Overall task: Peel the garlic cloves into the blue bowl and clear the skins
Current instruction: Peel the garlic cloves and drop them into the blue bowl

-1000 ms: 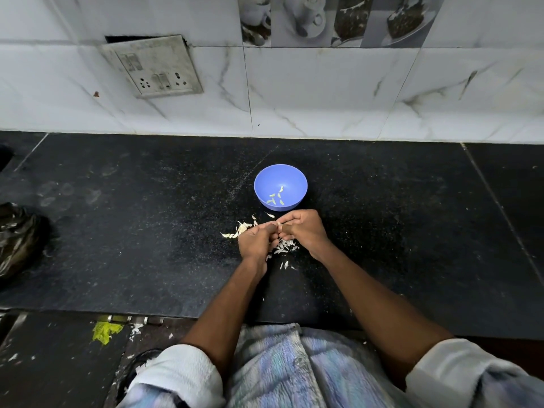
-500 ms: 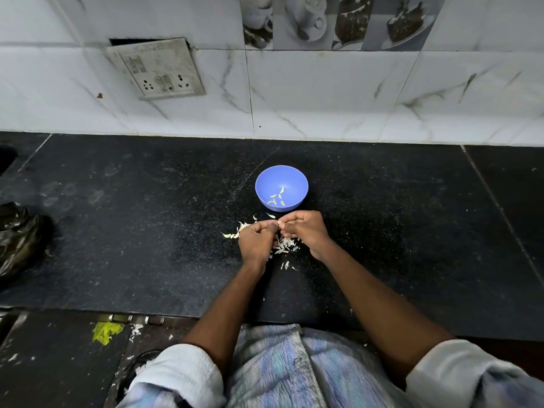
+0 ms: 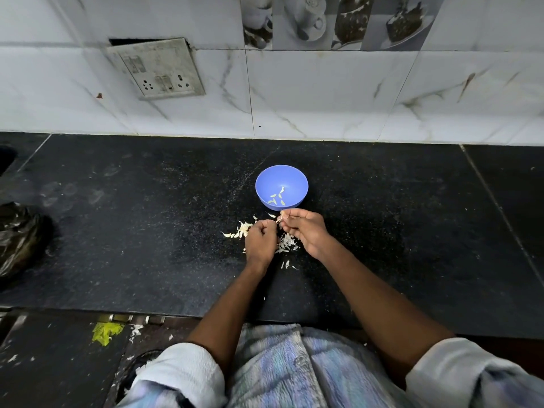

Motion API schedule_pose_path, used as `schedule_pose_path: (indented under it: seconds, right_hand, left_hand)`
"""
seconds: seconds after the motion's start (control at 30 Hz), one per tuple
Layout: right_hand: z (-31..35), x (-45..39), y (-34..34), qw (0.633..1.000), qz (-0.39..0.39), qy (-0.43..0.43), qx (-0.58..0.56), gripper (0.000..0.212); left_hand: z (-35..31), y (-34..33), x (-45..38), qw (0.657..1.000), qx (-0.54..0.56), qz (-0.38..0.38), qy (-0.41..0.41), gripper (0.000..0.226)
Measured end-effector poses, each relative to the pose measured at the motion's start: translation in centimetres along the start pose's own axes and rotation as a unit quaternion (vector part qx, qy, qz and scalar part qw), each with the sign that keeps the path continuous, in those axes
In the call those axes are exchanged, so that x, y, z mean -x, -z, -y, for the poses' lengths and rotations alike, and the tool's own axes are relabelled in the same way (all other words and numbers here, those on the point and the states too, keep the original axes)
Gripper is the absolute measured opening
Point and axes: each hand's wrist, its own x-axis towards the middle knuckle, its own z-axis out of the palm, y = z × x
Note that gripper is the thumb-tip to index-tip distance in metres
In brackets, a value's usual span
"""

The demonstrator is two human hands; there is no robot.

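A small blue bowl (image 3: 281,178) stands on the black counter (image 3: 147,231) and holds several pale garlic pieces (image 3: 278,197). Just in front of it my right hand (image 3: 306,234) pinches a garlic clove (image 3: 281,217) at its fingertips. My left hand (image 3: 260,242) is curled into a fist beside it; what it holds is hidden. A heap of unpeeled cloves (image 3: 240,231) lies left of my left hand. White skins (image 3: 287,244) are scattered between and below both hands.
A dark crumpled plastic bag (image 3: 17,240) lies at the counter's left edge. The tiled wall with a switch plate (image 3: 156,69) rises behind the bowl. Yellow scrap (image 3: 106,332) and white bits lie on the floor below the counter's front edge.
My hands have come apart: the right one lifted slightly toward the bowl with the clove, the left drew back and down.
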Motion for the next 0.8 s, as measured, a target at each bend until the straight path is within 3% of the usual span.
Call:
schedule_pose_path:
  seconds: [0.13,0.37,0.8]
  right_hand:
    - [-0.1,-0.1,0.1,0.999,0.012,-0.021,-0.022,0.012]
    - [-0.1,0.2,0.6,1.0,0.024,-0.017,0.0,0.015]
    - [-0.5,0.1,0.9,0.993,0.042,0.02,0.111,0.018]
  left_hand:
    - [-0.1,0.3,0.3,1.0,-0.009,0.008,-0.014,0.027]
    - [-0.7,1.0,0.9,0.985,-0.104,-0.017,-0.136,0.008]
    - [-0.9,1.0,0.5,0.995,-0.032,-0.035,-0.092,0.009]
